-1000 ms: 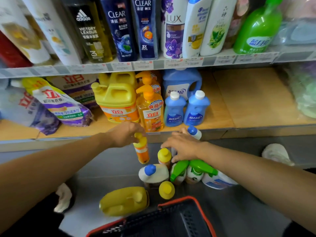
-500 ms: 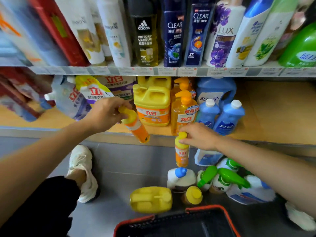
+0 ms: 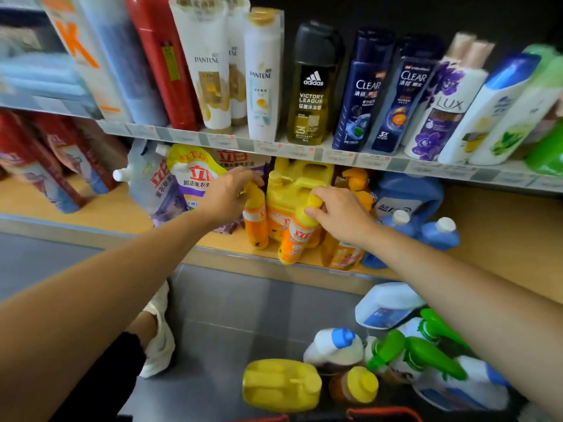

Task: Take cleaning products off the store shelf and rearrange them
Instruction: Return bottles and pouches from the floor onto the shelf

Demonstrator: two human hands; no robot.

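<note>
— On the lower shelf [image 3: 487,239], your left hand [image 3: 227,196] is clamped over the yellow cap of the left orange bottle [image 3: 255,223], fingers curled right round the top.

— And how does that bottle sit?

— Near upright, cap up, long axis vertical, base down at the wooden board, just beside the big yellow jug [image 3: 300,178]. Whether it rests on the board, I can't tell.

— Your right hand?

— Your right hand [image 3: 341,214] pinches the cap of the right orange bottle [image 3: 297,236], thumb and fingers closed round it. This one's tilted: cap up and to the right, base swung down and left, over the shelf's front edge, in front of the jug.

— Neighbours?

— Refill pouches [image 3: 195,181] behind your left hand, blue bottles [image 3: 441,233] off to the right. Down on the floor, a second yellow jug [image 3: 280,385] lies on its side, with green-triggered spray bottles [image 3: 426,354] clustered near it.
</note>
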